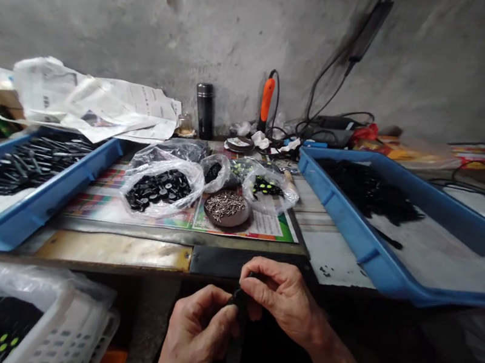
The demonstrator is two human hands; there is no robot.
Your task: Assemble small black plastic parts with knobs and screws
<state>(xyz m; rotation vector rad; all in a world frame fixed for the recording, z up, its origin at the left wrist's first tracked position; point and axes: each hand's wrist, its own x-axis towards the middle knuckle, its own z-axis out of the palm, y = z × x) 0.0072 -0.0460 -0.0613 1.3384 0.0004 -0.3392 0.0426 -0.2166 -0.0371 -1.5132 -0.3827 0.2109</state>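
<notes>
Just in front of the table's edge, my left hand (202, 335) pinches a dark, narrow piece (239, 296) between thumb and fingers. A greyish strip (234, 352) hangs below it; I cannot tell whether the two are one thing. My right hand (286, 299) closes at the upper end of the dark piece, thumb and fingertips pressed together. Whatever those fingertips hold is too small and hidden to name. Beyond the hands stand a round dish of small metal pins (225, 208), a plastic bag of black discs (160, 190) and a bag of black-and-lime parts (269, 189).
A blue tray (50, 203) of dark metal-looking pieces lies left; another blue tray (365, 250) with black pieces is right. A white basket (63, 325) sits lower left. An orange-handled tool (266, 102) and black flask (204, 111) stand by the wall, near cables.
</notes>
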